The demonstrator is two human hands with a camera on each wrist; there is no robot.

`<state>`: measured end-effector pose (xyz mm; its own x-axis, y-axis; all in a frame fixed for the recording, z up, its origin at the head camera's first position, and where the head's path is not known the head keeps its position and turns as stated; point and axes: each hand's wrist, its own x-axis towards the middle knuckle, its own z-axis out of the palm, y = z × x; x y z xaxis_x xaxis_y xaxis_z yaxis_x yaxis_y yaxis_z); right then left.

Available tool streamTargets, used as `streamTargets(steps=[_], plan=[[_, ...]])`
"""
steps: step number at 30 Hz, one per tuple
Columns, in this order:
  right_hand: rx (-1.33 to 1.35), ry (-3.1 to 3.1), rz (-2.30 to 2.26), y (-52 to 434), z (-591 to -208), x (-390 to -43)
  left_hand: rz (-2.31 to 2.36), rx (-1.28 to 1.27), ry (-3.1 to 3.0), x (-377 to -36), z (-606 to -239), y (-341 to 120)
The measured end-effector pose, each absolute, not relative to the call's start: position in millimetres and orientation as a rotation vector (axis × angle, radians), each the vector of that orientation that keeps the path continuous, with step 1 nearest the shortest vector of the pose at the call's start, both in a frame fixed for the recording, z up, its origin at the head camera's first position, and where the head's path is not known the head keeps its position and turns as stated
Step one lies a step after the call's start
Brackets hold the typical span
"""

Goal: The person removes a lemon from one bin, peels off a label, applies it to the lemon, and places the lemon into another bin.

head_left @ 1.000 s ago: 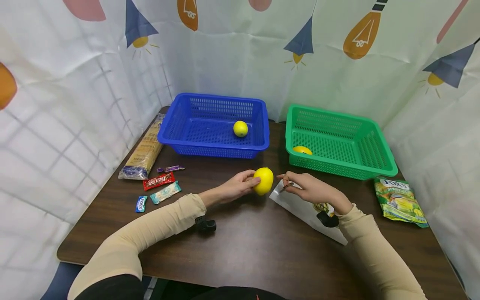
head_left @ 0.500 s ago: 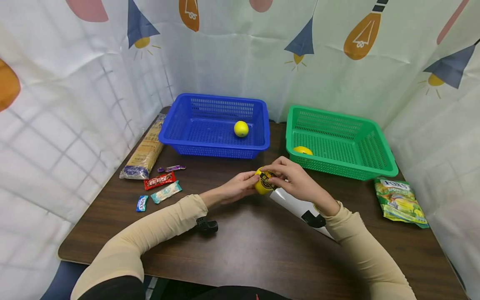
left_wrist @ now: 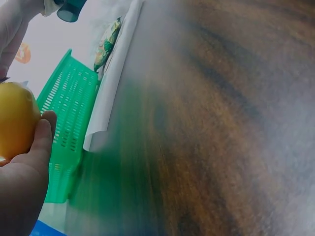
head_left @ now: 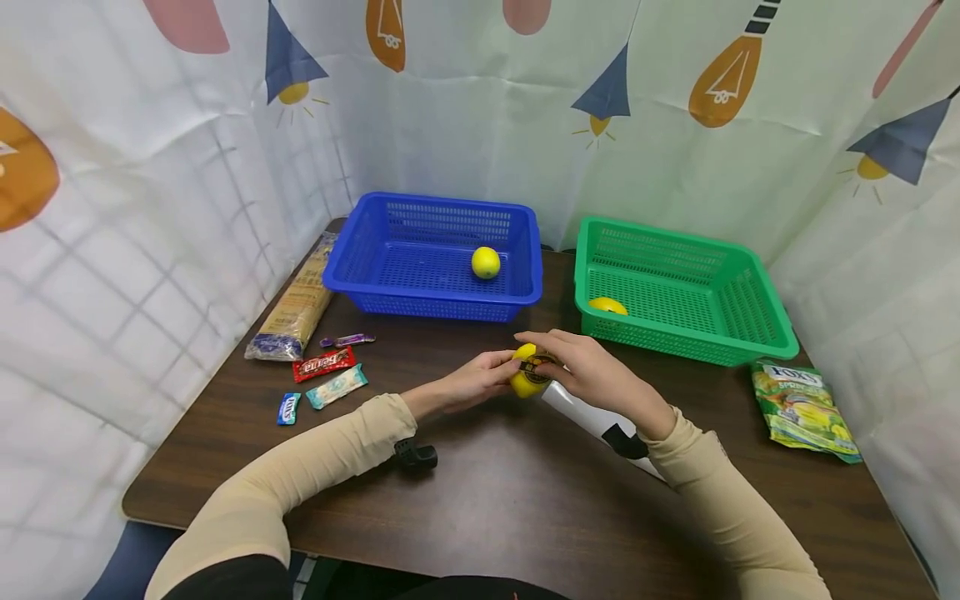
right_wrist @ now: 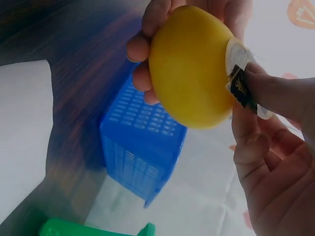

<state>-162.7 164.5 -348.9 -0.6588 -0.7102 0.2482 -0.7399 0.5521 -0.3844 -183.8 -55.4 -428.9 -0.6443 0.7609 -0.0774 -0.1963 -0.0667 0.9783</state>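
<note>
In front of the blue basket, the left hand grips a lemon; the right hand pinches a label against its skin.

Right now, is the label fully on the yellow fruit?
Not fully: the right hand pinches the label, one edge standing off the yellow fruit.

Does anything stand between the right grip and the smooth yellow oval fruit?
Yes: a thin black label with gold print lies between the right grip and the yellow oval fruit, beneath the thumb. Nothing else visible stands there.
</note>
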Motion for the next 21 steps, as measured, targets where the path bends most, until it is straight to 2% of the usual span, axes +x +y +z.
streamTargets(steps=[8,21], plan=[[1.189,-2.658,0.585,162.6,-353.5,-161.0,1.816,0.563,1.528,-181.8,-430.4,-53.0],[0.824,-2.709,0.832,155.3,-363.9,-161.7,1.924,0.434,1.514,-179.4,-420.6,-46.6]])
